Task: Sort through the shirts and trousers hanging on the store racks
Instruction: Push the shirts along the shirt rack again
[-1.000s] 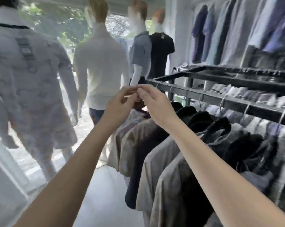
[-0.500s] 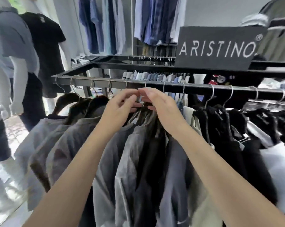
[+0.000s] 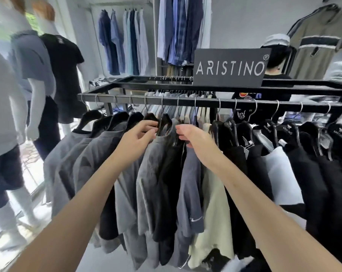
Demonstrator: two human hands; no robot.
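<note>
Midway, seemingly: left hand (image 3: 140,134) and right hand (image 3: 191,134) each pinch shirt collars under rail (image 3: 185,102), parting grey shirts (image 3: 156,173); black shirts (image 3: 313,163) further along rail look untouched.

Clothing shop: racked shirts (image 3: 160,173), mannequins (image 3: 38,75), brand sign (image 3: 230,67).

White walls (image 3: 244,22) all round, evenly lit. Bright daylight from a shopfront window (image 3: 1,22) at far left, greenery blurred beyond. Pale glossy floor (image 3: 83,258) below. Dressed mannequins (image 3: 54,61) lined up at the window. Black metal rack frame (image 3: 127,86) across the middle, dark brand sign (image 3: 230,67) reading ARISTINO standing on top. White wall alcove (image 3: 91,36) at back with a rail. Seated person (image 3: 278,61) behind the sign, mostly hidden.
</note>
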